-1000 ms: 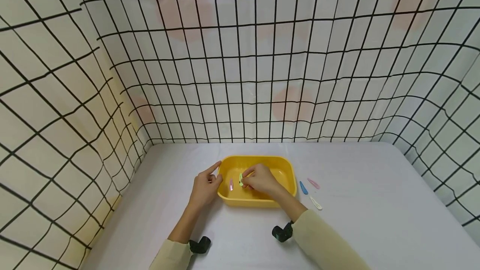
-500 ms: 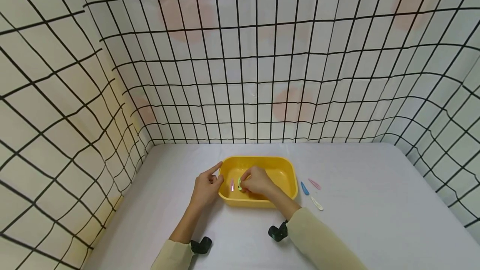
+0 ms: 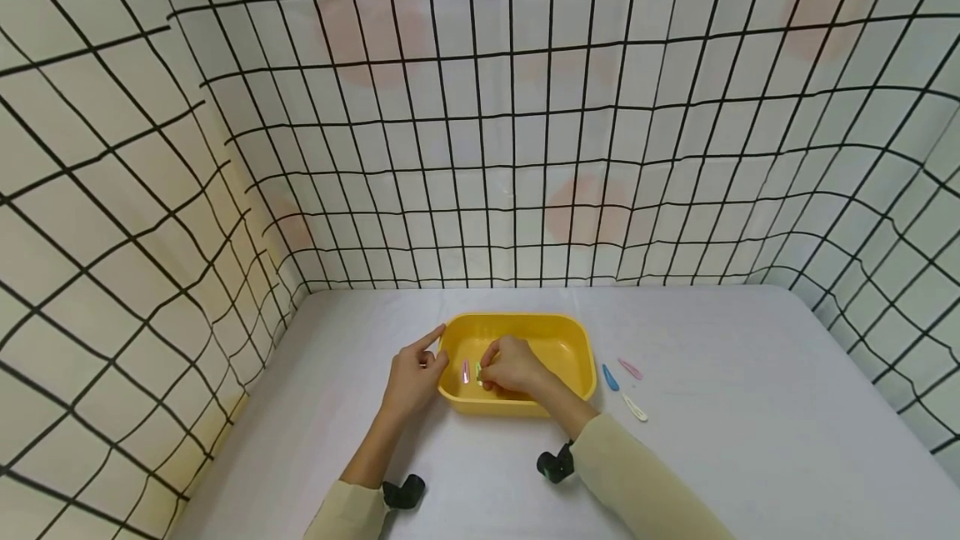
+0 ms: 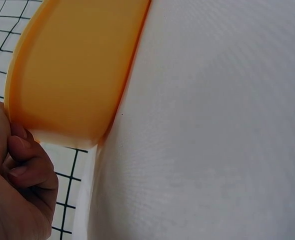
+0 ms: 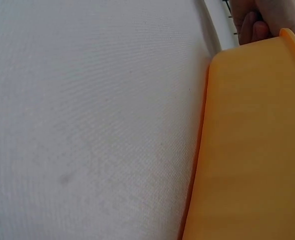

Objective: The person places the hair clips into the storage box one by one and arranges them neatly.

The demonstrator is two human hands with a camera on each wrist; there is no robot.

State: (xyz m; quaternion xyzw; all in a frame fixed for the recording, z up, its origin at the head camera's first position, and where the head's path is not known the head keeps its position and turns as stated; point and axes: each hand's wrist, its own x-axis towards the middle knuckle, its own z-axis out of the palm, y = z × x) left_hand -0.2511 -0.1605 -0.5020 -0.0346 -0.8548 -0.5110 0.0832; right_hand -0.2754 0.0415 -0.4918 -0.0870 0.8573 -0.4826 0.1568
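Now pinches a small, slim light-green hair clip (image 3: 478,372) between the thumb and fingertips of the right hand (image 3: 513,363), inside the left half of a rounded rectangular yellow plastic tray (image 3: 517,408). Has thus a narrow right grip, with one part of the clip covered by the fingers. Cannot tell whether the clip touches the tray bottom. Just beside it, to the left: a slim, shiny pink hair clip (image 3: 466,372), flat on the tray bottom.

At the left end of the tray, holds the rim with the left hand (image 3: 414,375), index finger straight toward the far corner, thumb at the rim. In the left wrist view, has the other fingers curled just under this rim.

On the white counter (image 3: 720,382), near the right end of the tray: a blue drop-shaped hair clip (image 3: 611,377). Beside it, farther to the right: a pale pink hair clip (image 3: 630,368). Nearer to the body: a cream-white hair clip (image 3: 634,407), with its far end close to the blue one.

Wears beige long sleeves (image 3: 645,482) and, at each wrist, a small black device (image 3: 555,463). Behind the counter: a black wire grid (image 3: 513,117) before a white backing (image 3: 532,136) with faint reddish patches (image 3: 588,223).
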